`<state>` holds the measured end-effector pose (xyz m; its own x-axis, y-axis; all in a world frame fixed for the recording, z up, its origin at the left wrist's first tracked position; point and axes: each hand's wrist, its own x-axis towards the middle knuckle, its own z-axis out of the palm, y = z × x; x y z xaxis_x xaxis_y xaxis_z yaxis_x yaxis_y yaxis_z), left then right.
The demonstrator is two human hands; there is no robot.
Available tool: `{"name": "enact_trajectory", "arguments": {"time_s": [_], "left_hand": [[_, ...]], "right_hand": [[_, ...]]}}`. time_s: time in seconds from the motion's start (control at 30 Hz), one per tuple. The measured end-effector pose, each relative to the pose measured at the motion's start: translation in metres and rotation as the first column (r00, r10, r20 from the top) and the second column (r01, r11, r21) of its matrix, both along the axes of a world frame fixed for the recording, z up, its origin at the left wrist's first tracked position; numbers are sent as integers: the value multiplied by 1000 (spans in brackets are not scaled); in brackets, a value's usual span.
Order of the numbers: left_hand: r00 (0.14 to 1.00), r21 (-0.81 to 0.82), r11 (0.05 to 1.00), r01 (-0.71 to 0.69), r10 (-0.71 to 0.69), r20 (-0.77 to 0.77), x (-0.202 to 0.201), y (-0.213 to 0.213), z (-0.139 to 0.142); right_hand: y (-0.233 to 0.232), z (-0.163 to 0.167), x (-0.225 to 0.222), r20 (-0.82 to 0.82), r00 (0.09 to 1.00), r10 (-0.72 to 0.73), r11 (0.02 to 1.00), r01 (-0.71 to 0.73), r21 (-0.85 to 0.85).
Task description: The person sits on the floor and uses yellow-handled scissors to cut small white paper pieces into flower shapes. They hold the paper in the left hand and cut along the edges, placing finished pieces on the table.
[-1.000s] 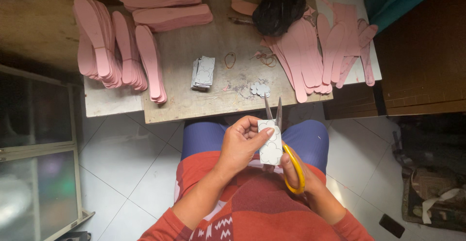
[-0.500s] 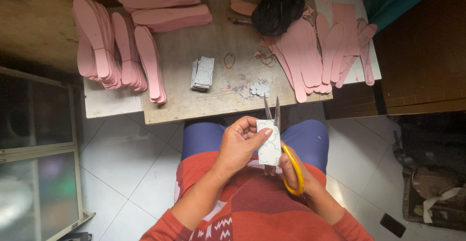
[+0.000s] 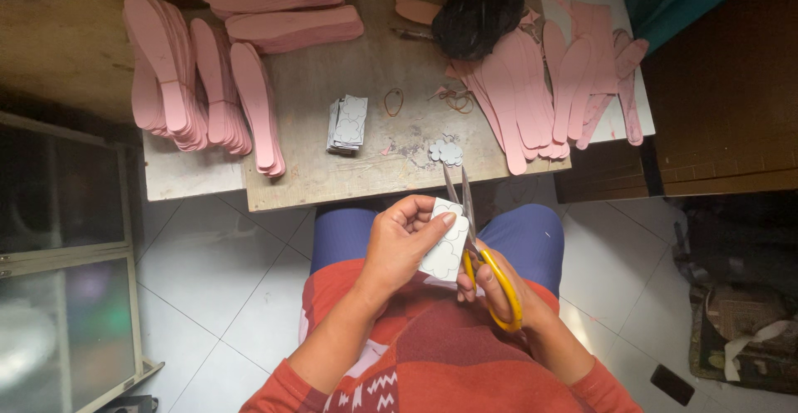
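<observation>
Over the lap, in front of the table edge, a small white card printed with grey cloud-like outlines [image 3: 445,251] is pinched in the left hand [image 3: 407,243], thumb on top and fingers curled behind it. Just to its right, the yellow-handled steel scissors [image 3: 480,251] point up and away, blades nearly together along the card's right edge. The right hand [image 3: 490,284] is closed through the yellow loops; most of it is hidden behind the card and the handles.

Out on the worn wooden tabletop [image 3: 332,172], a small stack of the same white printed cards [image 3: 347,122] sits mid-table, and a cut white cloud-shaped piece [image 3: 446,151] lies near the front edge. A brown rubber band [image 3: 393,101] rests between them.

Left, stacks of pink foam insole shapes [image 3: 195,89] fan out; right, more loose pink foam insole shapes [image 3: 557,89] overlap, partly covered by a black tangled bundle [image 3: 478,14] whose make-up is hard to read.
</observation>
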<state>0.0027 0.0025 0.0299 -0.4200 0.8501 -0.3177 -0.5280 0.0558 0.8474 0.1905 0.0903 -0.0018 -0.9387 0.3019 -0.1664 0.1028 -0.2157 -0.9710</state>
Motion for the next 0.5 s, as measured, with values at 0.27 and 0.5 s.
{"name": "enact_trajectory", "arguments": {"time_s": [0.27,0.5], "left_hand": [[998,-34,999,4,-6,-63,3,2,-1],[999,-29,999,17,-18,-49,4,3,-4]], "right_hand": [[2,7,-4,-40,999,0,989,6,146],[0,7,-3,5,999,-41,997,41,70]]}}
